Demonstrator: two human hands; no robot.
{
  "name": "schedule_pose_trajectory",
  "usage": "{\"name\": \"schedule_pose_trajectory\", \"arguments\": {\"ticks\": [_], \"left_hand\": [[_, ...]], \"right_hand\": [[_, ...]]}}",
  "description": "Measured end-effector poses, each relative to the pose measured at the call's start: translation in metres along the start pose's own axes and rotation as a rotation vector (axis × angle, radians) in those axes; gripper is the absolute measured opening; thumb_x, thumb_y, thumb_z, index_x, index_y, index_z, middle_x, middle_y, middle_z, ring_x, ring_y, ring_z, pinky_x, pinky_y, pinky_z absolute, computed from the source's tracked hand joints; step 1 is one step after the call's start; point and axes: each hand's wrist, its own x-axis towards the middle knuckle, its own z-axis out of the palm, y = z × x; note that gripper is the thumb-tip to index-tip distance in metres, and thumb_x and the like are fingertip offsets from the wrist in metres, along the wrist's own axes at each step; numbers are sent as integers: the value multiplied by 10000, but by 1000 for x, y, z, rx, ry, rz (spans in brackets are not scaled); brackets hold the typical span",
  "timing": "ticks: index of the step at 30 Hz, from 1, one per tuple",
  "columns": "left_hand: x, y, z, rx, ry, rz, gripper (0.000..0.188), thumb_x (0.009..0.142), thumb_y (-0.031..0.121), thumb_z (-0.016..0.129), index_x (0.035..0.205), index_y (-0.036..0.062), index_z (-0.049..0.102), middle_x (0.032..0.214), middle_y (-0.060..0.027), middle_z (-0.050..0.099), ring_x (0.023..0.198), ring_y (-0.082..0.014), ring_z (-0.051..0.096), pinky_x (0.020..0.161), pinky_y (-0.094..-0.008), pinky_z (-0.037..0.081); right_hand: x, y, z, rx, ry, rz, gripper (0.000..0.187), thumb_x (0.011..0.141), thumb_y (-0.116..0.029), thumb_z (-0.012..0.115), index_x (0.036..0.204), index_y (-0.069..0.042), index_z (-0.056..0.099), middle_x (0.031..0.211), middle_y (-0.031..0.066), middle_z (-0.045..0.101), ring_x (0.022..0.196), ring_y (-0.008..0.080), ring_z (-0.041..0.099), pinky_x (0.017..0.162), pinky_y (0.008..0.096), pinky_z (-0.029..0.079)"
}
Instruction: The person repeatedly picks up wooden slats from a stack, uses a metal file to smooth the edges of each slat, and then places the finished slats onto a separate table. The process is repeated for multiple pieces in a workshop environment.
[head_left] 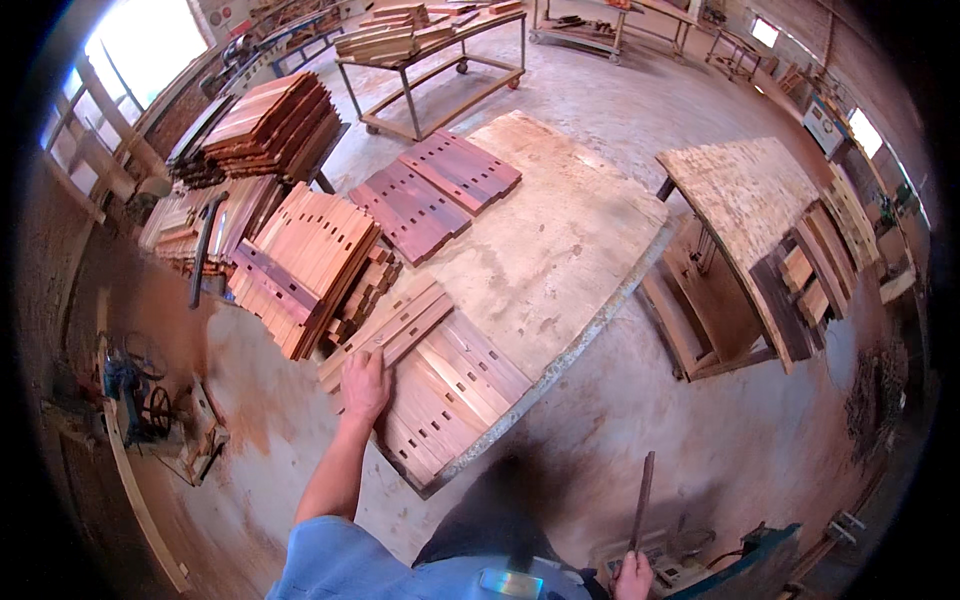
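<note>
My left hand (366, 385) reaches onto the near end of the worktable, its fingers curled over a wooden slat (420, 322). That slat lies across the left part of a row of pale boards with small rectangular slots (455, 390). Low on the right, beside my body and off the table, my right hand (632, 577) grips a narrow dark wooden strip (643, 500) that points upward. Farther along the tabletop (560, 220) lie two reddish-purple slotted panels (435, 190). Exactly how my left fingertips meet the slat is hidden.
Left of the table stands a tall stack of slotted boards (300, 255), with a darker stack (265, 125) behind it. A wheeled metal cart (430, 70) carrying planks is at the back. On the right is another table (745, 190) with wood pieces. Machinery (140, 390) stands at far left.
</note>
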Motion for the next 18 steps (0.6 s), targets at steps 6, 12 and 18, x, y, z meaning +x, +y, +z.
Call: {"name": "schedule_pose_trajectory", "arguments": {"ticks": [6,12,18], "left_hand": [[0,-3,14,49,34,-98,457,754,191,685,1162,31,557,1075,-141,547,1063,-326,485,905,-450,404],[-2,21,30,105,76,-221,529,760,181,675,1223,-9,504,1261,-179,499,1203,-361,438,1018,-456,354],[3,195,48,-250,-56,85,496,783,142,653,1220,-25,491,1242,-239,485,1181,-413,442,1029,-475,352]], "right_hand": [[15,-39,-10,30,-39,24,569,943,-420,456,1236,63,531,1248,282,536,1191,414,481,1008,419,365],[46,-25,-20,-25,-49,-54,563,944,-418,458,1233,59,535,1249,273,540,1199,400,484,1012,421,365],[124,52,-41,287,8,-44,327,905,-242,560,1122,-1,602,765,134,644,673,182,611,656,335,507]]}}
